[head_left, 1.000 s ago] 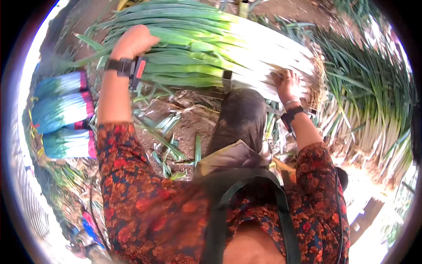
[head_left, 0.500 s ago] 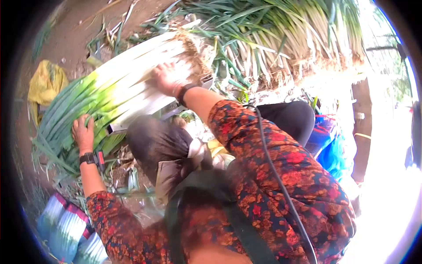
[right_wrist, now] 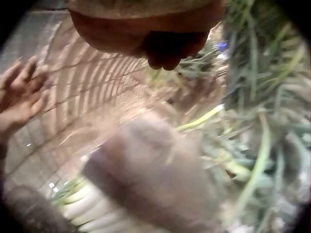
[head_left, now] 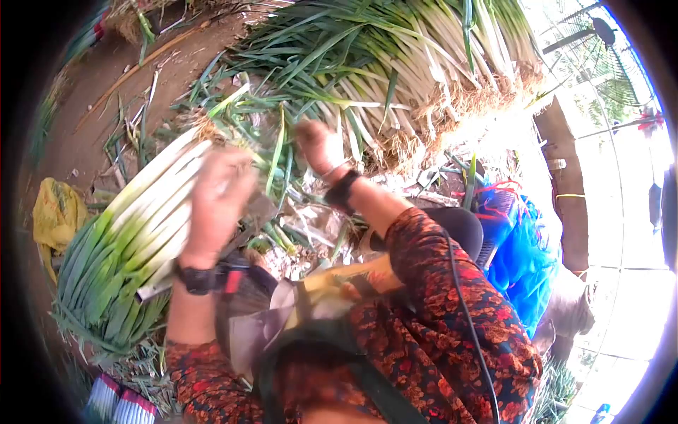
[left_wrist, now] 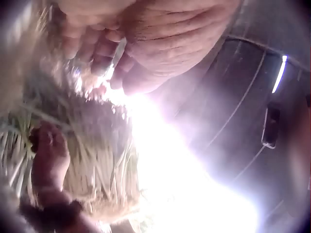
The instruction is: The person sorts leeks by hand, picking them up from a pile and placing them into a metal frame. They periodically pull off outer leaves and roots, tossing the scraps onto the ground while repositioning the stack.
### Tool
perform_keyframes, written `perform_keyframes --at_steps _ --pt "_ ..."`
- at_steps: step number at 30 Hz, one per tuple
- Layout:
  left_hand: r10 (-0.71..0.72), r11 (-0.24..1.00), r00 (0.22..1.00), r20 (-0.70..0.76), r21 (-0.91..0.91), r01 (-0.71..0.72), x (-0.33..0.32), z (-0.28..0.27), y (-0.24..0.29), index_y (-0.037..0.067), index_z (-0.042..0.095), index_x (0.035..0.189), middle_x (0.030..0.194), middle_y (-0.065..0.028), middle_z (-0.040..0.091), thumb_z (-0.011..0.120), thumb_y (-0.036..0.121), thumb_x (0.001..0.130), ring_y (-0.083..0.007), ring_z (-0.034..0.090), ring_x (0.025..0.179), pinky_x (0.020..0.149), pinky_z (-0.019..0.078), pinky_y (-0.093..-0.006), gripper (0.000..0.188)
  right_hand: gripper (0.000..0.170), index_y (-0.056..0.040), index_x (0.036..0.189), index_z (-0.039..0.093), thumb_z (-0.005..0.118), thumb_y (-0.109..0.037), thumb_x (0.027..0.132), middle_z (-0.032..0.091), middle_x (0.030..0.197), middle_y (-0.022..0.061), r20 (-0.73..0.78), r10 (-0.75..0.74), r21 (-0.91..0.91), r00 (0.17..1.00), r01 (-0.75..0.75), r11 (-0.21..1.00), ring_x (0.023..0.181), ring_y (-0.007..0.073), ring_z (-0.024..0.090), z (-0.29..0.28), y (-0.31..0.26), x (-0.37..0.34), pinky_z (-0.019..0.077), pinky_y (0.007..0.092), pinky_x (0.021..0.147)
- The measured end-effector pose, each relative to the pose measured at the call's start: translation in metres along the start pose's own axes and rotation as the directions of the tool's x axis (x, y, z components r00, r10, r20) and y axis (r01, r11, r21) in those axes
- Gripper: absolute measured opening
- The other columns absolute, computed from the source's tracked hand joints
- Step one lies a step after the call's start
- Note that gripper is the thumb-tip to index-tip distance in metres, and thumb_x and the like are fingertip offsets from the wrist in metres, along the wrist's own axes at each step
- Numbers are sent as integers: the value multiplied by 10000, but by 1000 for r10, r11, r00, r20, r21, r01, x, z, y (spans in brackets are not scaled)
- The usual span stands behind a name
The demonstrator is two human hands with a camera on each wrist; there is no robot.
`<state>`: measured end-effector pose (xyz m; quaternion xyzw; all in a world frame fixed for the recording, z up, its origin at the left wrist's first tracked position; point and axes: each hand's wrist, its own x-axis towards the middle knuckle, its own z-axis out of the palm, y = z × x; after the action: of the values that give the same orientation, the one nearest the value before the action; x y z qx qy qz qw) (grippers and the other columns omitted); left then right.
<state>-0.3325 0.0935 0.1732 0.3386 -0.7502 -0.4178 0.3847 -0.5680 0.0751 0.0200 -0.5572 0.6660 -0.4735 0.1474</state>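
A thick bundle of leeks (head_left: pixel 152 201), roots upward and green leaves toward the lower left, fills the left side of the head view. My left hand (head_left: pixel 222 198) is blurred beside the white stalks; its fingers (right_wrist: pixel 31 82) look spread and hold nothing in the right wrist view. Farther right, my right hand (head_left: pixel 321 147) hovers near the roots of a large loose leek pile (head_left: pixel 417 78). In the right wrist view the right hand (right_wrist: pixel 160 41) has loosely curled fingers, with no object visible in them.
A yellow bag (head_left: pixel 60 215) lies left of the bundle, and blue netting (head_left: pixel 526 258) sits at the right by a knee. Leaf scraps (head_left: pixel 304 219) litter the ground between. Packed bundles (head_left: pixel 120 403) show at the lower left.
Both hands have come off the leek bundle and moved rightward relative to it. The head view has turned right, showing more of the loose pile and blue netting.
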Motion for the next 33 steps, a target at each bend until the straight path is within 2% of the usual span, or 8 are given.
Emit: perform_keyframes --at_steps 4,5,7,8,14,17,21,33 --pt "-191 979 958 215 109 171 8 84 -55 39 646 986 1027 -78 611 668 114 845 -197 578 936 848 463 -303 161 213 -117 923 706 608 -295 860 655 798 170 -199 70 -665 977 -187 723 777 324 637 -120 136 84 520 422 763" --pt "-189 982 942 278 72 176 14 91 -56 34 647 920 969 -124 615 692 144 814 -291 579 947 867 447 -371 159 301 -144 1031 682 607 -381 860 667 881 150 -308 116 -836 944 -327 441 876 334 628 -147 175 110 499 448 823" --pt "-92 992 957 274 104 66 25 96 -57 29 640 915 954 -93 622 665 149 818 -235 580 923 836 461 -339 156 703 -143 1358 429 627 -550 820 402 1423 153 -493 336 -752 803 -587 299 1299 330 386 -201 163 150 347 516 1049" --pt "-96 993 965 245 94 75 27 99 -63 21 638 915 934 -153 590 668 160 808 -326 567 920 842 450 -374 178 773 -133 1386 402 658 -557 793 371 1468 128 -486 105 -781 868 -485 395 1359 338 326 -225 178 163 281 511 1100" --pt "-302 952 889 343 152 265 35 99 -69 30 643 901 880 -111 596 667 177 817 -270 575 848 784 458 -339 171 1163 -105 1523 135 752 -604 673 249 1557 109 -301 409 -860 861 -431 273 1426 309 239 -268 172 232 194 482 1159" --pt "-301 953 885 354 142 268 32 101 -76 27 641 913 868 -115 590 667 167 816 -279 564 823 768 457 -355 172 856 -79 1453 320 697 -464 787 356 1481 145 -351 531 -889 771 -452 68 1409 298 281 -255 180 242 243 478 1131" --pt "-314 949 871 379 157 274 31 99 -71 21 639 938 868 -127 587 657 162 825 -292 575 855 786 463 -362 181 500 -36 1143 516 640 -402 825 659 1078 160 -375 496 -785 783 -553 279 1024 336 646 -214 209 227 504 464 892" --pt "-233 966 908 348 194 173 20 90 -75 5 647 920 903 -157 617 667 151 823 -324 591 883 798 469 -376 176 640 29 1177 463 733 -278 685 658 1025 257 -10 756 -396 654 -697 598 932 407 654 10 175 -25 528 437 819"
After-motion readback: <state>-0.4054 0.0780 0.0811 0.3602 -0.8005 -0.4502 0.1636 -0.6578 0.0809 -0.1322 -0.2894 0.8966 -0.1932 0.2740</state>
